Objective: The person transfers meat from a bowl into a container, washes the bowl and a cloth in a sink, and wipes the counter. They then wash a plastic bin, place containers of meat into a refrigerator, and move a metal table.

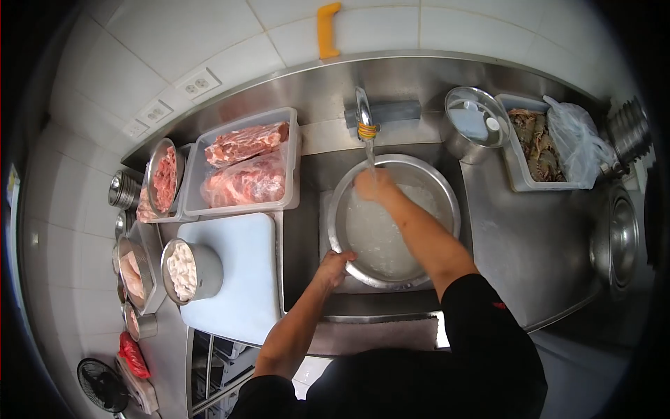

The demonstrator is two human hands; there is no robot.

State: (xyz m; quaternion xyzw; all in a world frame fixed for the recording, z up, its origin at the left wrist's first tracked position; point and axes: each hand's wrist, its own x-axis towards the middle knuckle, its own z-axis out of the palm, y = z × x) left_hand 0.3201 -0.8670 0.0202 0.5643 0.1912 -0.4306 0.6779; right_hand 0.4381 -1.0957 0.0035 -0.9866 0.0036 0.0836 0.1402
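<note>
A wide metal bowl [447, 185] with cloudy water in it stands in the sink [307, 188]. My left hand [336, 269] is closed on the bowl's near left rim, thumb over the edge. Inside the bowl, close to its far wall, my right hand [375, 184] is curled under the stream from the faucet [363, 115]. Whatever its fingers may hold is hidden by the hand and the water. Yellow and red bands are wrapped around the faucet's spout.
Left of the sink are a white cutting board [241, 258], a pot of pale pieces [202, 272] and a plastic tub of raw meat [294, 174]. To the right stand a metal pot [464, 148], a tub of shrimp [523, 183] with a plastic bag, and stacked metal bowls [620, 237].
</note>
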